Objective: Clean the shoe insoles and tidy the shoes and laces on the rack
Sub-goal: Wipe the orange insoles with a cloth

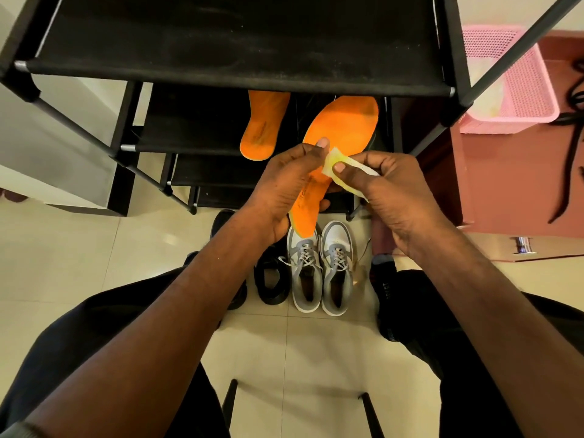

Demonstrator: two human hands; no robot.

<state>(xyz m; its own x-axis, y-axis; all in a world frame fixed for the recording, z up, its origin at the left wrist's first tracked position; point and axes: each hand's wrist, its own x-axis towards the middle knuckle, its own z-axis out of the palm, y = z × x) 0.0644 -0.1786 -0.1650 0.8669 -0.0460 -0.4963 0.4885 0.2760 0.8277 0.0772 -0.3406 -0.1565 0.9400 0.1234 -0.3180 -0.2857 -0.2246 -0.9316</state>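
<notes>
Insole-cleaning step judged underway: orange foam insole (339,128) gripped in left hand (284,188), pale yellow wipe cloth (343,170) pinched by right hand (392,191) fingers (339,168) just beside it; wiping strokes toward the toe are called for next.

A home entryway: a black fabric-shelved shoe rack (240,42) at twelve o'clock, cream floor tiles (94,263), pink laundry basket (518,83) at two o'clock.

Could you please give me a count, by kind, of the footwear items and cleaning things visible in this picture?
Orange insoles: 2, one held in the left hand at, one on the rack shelf
Grey-and-white sneakers: 2
Black shoes: 2
Wipes: 1, pinched by the right hand at
Pink baskets: 1
Total: 8
</notes>
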